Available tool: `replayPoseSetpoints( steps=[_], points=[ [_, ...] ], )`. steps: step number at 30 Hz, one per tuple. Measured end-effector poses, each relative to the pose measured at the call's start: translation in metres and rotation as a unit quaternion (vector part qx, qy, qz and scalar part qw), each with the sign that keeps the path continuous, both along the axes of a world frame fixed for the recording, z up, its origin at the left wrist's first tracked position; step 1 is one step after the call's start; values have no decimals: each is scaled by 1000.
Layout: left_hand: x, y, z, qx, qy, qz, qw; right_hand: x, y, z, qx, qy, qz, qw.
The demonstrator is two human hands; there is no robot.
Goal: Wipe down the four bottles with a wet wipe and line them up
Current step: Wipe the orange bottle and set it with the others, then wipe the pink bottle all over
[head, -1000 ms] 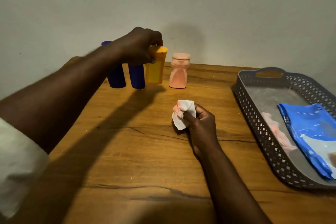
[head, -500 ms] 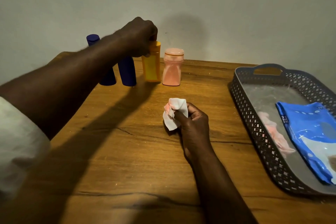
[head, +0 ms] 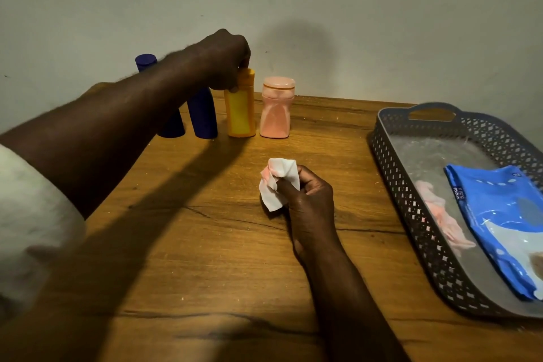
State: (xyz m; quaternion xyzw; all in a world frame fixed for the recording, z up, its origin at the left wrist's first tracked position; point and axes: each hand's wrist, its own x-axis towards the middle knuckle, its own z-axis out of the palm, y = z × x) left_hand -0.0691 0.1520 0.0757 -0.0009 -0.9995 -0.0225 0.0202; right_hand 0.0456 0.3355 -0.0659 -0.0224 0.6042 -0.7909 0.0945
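Head | left hand [head: 223,60] grips yellow bottle [head: 240,110] (flat-sided) | right hand [head: 308,200] clutches crumpled wipe [head: 277,182]

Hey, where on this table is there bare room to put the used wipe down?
Bare wood lies between the right hand holding the wipe and the grey basket, and along the near edge. The back is crowded: the four bottles stand in a row, with the left hand on the yellow bottle.

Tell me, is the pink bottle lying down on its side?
No, the pink bottle stands upright on the table, at the right end of the row.
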Motion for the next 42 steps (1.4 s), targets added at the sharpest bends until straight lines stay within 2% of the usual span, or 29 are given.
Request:
replayPoseSetpoints(
  steps=[11, 24, 32, 42],
  points=[
    [-8, 0, -1, -33, -24, -8, 999, -2, 0, -3, -1, -5, 1, 1000],
    [-10, 6, -2, -7, -30, 4, 1000, -3, 0, -4, 0, -2, -2, 1000],
    [-11, 28, 0, -56, 38, -45, 997, -3, 0, -5, 5, -2, -2, 1000],
    [-12, 53, -10, -145, 34, -47, 988, -2, 1, -1, 3, 18, 9, 1000]
  ],
)
